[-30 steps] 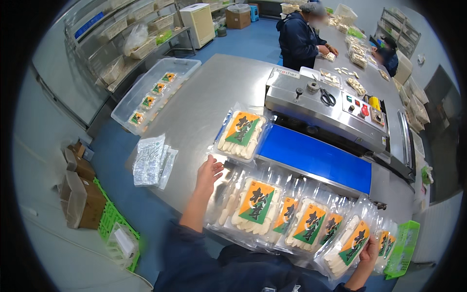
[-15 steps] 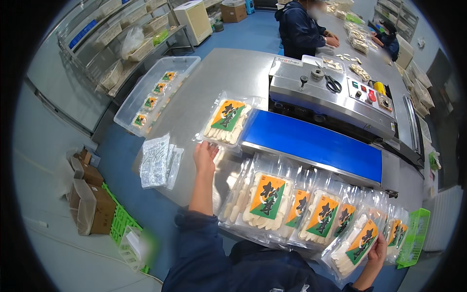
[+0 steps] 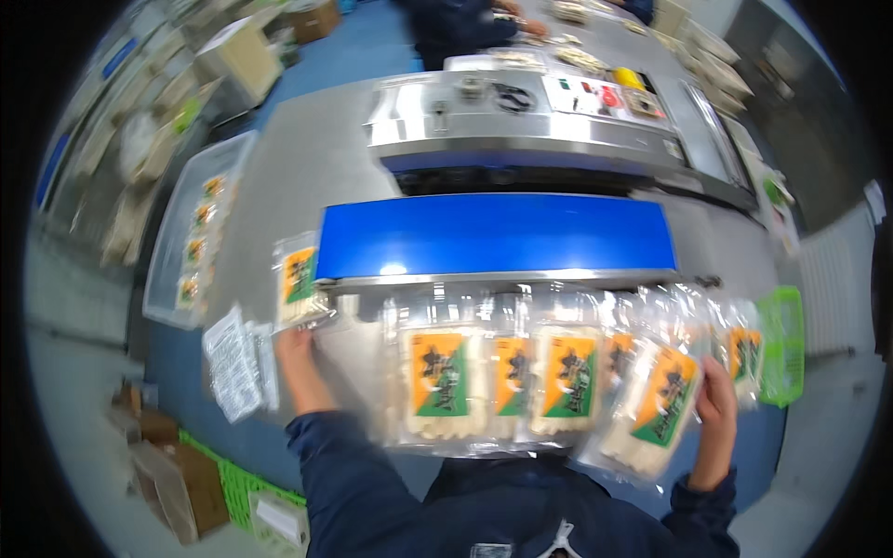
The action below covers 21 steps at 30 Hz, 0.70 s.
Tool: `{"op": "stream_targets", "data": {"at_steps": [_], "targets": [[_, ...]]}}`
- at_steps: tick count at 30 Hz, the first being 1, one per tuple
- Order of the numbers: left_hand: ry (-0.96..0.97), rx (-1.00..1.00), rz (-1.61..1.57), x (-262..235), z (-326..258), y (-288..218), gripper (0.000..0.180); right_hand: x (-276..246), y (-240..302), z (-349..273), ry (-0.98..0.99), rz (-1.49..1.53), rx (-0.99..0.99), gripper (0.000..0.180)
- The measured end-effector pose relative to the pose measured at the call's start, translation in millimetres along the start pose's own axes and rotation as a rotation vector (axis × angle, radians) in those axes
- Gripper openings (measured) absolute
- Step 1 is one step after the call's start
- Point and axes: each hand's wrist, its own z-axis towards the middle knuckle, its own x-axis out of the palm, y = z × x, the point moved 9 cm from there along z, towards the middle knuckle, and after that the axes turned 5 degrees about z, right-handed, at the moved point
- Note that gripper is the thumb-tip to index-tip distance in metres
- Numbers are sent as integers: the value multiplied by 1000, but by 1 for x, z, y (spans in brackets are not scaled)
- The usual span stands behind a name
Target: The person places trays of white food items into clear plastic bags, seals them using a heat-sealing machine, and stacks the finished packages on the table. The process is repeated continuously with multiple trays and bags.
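At the near left of the steel table, my left hand (image 3: 296, 348) is closed on the near edge of a clear plastic pack of sliced mushrooms (image 3: 298, 281) with an orange and green label. That pack is beside the left end of the blue conveyor belt (image 3: 498, 234). On the right, my right hand (image 3: 714, 391) grips the right edge of another mushroom pack (image 3: 651, 414), which tilts in front of the row. Between my hands stand several similar packs (image 3: 439, 381), leaning and overlapping along the table's near edge. Motion blurs the picture.
Behind the belt is a steel machine (image 3: 521, 135) with black scissors (image 3: 512, 97) on top. Flat white printed packets (image 3: 234, 365) lie left. A clear bin (image 3: 172, 251) holds labelled packs; a green basket (image 3: 781, 344) stands right. A co-worker (image 3: 456, 33) works at the far side.
My view has swung to the right. The pack at my left hand now appears narrower and more tilted, nearer the belt's left end. My right hand still grips its pack.
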Motion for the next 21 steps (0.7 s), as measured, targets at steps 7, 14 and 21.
{"op": "stream_targets", "data": {"at_steps": [7,14,21], "targets": [[344,688,513,248,-322,-145,31,41,33,50,146,-135,14,15],[1307,57,806,408,-514,58,37,75,56,50,92,-272,-32,14],[1061,-165,483,451,-520,92,22,78,104,62,117,-340,-212,16]]}}
